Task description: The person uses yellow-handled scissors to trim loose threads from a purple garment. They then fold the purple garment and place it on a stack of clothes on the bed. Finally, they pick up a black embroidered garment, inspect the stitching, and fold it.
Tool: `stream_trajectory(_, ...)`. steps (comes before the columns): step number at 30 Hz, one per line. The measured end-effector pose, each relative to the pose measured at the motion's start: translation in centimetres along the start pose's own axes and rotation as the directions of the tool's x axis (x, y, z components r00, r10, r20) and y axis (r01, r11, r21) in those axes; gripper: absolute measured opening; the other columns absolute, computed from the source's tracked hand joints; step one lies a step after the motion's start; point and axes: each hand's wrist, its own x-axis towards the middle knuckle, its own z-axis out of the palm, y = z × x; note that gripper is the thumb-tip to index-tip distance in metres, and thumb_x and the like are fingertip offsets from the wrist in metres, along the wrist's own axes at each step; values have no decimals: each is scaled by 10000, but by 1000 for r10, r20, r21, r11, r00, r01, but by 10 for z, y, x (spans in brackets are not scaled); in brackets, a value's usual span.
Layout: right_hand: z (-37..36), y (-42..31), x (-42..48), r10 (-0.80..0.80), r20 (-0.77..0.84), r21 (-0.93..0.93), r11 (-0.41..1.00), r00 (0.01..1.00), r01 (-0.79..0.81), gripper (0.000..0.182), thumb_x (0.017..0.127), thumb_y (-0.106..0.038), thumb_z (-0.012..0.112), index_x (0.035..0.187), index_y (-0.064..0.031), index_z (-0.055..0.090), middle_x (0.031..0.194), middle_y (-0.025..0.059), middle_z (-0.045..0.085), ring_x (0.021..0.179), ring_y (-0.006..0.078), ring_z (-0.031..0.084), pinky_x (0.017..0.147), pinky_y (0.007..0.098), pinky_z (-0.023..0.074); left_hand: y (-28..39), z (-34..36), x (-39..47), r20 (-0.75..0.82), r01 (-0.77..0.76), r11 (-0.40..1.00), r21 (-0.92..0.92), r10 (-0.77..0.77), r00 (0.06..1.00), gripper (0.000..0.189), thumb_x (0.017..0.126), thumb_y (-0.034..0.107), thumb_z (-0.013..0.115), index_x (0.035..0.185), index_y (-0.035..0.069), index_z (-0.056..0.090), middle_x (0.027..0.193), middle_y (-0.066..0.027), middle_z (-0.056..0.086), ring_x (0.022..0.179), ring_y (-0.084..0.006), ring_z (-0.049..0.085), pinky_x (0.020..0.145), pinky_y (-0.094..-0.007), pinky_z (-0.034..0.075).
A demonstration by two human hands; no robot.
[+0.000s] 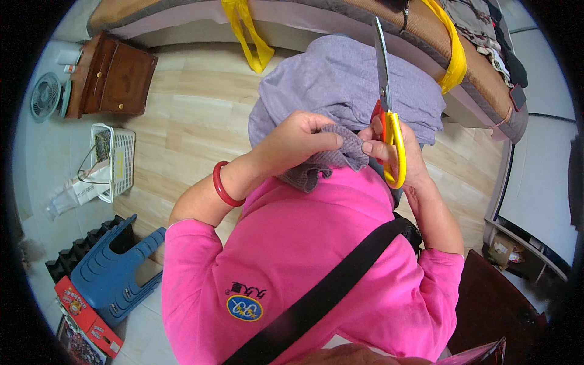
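A lavender knit garment (337, 82) is bunched over my lap, its far side near the bed. Between thumb and fingers, my left hand (310, 137) grips a ribbed grey-purple knit edge (340, 153), which hangs in folds against my shirt. My right hand (394, 146) holds a pair of scissors (384, 91) with yellow and red handles, the blades pointing up and away from me and looking closed. The thumb and fingertips of that hand also touch the ribbed edge. How the ribbed piece joins the garment is hidden.
A bed (319, 11) with yellow straps (248, 36) runs along the far side. To the left stand a brown wooden cabinet (114, 77), a small fan (45, 96), a white plastic basket (122, 159) and a blue plastic stool (109, 269). A phone (518, 97) lies at the bed's right end.
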Motion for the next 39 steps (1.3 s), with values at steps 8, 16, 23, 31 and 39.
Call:
stream_trajectory(8, 2, -9, 4, -19, 9, 116, 993, 1000, 18, 270, 696, 68, 653, 800, -57, 438, 816, 71, 560, 773, 121, 540, 681, 239, 445, 2, 8, -1, -15, -26, 955, -295, 22, 1000, 136, 822, 94, 544, 866, -8, 623, 783, 3, 601, 681, -55, 535, 618, -199, 429)
stream_trajectory(16, 2, -14, 2, -142, -45, -26, 990, 989, 141, 308, 698, 49, 683, 911, -31, 475, 811, 34, 555, 750, 94, 533, 681, 229, 455, -2, 9, 0, -93, -127, 963, -239, 107, 990, 169, 840, 142, 526, 773, 12, 611, 731, 23, 560, 650, -42, 482, 609, -204, 399)
stream_trajectory(23, 4, -18, -7, -287, -133, -257, 935, 949, 246, 390, 645, -28, 764, 923, -38, 491, 803, -3, 541, 712, 84, 515, 648, 223, 443, 0, 14, 1, -180, -142, 984, -110, 121, 976, 231, 844, 179, 532, 671, 31, 575, 654, 59, 482, 598, -29, 404, 543, -197, 346)
stream_trajectory(31, 12, -8, -7, -128, -140, -187, 977, 982, 100, 354, 685, -39, 738, 934, -28, 486, 800, -2, 538, 706, 73, 517, 626, 208, 446, 16, 23, -13, -128, -168, 985, -41, 162, 979, 117, 802, 39, 554, 890, -14, 611, 782, 20, 565, 690, -19, 480, 600, -175, 393)
stream_trajectory(39, 8, -13, -2, -20, -111, 296, 954, 994, 52, 281, 751, -28, 667, 903, -83, 437, 854, 63, 573, 669, 106, 524, 570, 203, 424, 17, 13, -18, -83, -148, 955, 257, 175, 981, 218, 746, -8, 518, 948, -34, 595, 757, -6, 581, 609, -39, 509, 547, -190, 426)
